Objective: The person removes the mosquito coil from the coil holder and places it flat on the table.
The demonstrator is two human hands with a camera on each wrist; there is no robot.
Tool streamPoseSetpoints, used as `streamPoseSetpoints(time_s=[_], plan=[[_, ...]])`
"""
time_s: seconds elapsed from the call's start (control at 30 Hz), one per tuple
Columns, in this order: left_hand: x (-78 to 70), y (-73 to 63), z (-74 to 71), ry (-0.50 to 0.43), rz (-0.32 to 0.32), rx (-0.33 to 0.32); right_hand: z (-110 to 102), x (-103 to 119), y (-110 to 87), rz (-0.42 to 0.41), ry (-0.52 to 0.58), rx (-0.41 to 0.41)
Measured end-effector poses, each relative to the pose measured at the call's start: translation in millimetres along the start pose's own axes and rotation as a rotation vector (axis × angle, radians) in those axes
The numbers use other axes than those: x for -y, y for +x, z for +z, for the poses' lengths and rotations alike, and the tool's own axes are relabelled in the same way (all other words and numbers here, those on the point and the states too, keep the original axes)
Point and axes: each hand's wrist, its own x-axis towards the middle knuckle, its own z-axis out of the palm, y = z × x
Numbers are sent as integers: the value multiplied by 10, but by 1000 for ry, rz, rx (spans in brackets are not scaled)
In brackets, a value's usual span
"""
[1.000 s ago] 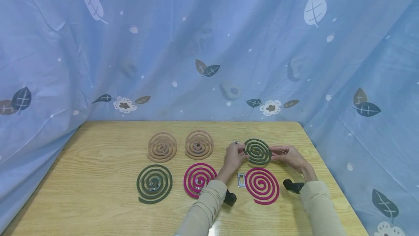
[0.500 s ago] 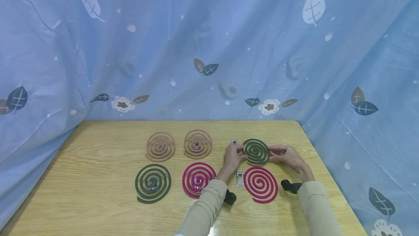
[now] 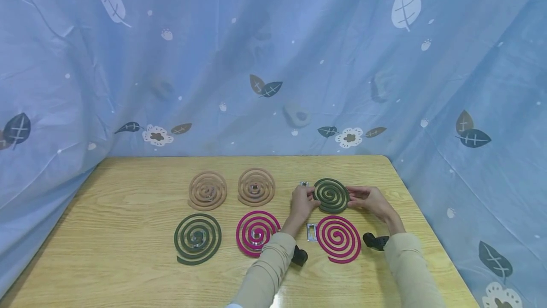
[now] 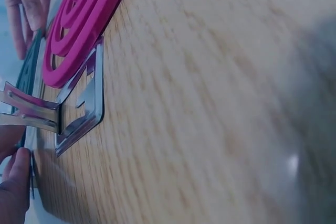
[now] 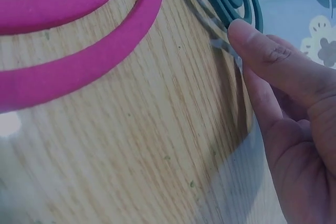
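Observation:
Between my two hands is a dark green mosquito coil, at the back right of the table. My left hand pinches its left edge, and my right hand pinches its right edge. In the right wrist view, the thumb and fingers of the right hand hold the rim of the coil, with its shadow on the wood below. A small metal coil stand lies just behind the left fingers. Nearer me, a pink coil lies beside another metal stand, overlapping its edge in the left wrist view.
To the left, two tan coils lie at the back, with a green coil and another pink coil in front, metal stands showing at their centres. Black wrist devices sit at both wrists. A blue patterned curtain hangs behind the table.
The whole head view has shifted a little, so everything appears slightly further left. Both hands keep their hold on the green coil, with hardly any movement relative to the table.

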Motion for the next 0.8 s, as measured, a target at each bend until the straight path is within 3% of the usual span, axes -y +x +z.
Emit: streamPoseSetpoints(time_s=[0.4, 0.67, 0.77, 0.8], plan=[[14, 28, 15, 39, 12, -12, -10, 26, 50, 2, -79, 14], [-11, 57, -22, 51, -52, 30, -44, 101, 116, -41, -156, 79], [18, 96, -17, 63, -70, 51, -51, 123, 135, -40, -183, 90], [124, 143, 19, 66, -36, 45, -53, 127, 141, -34, -181, 92]])
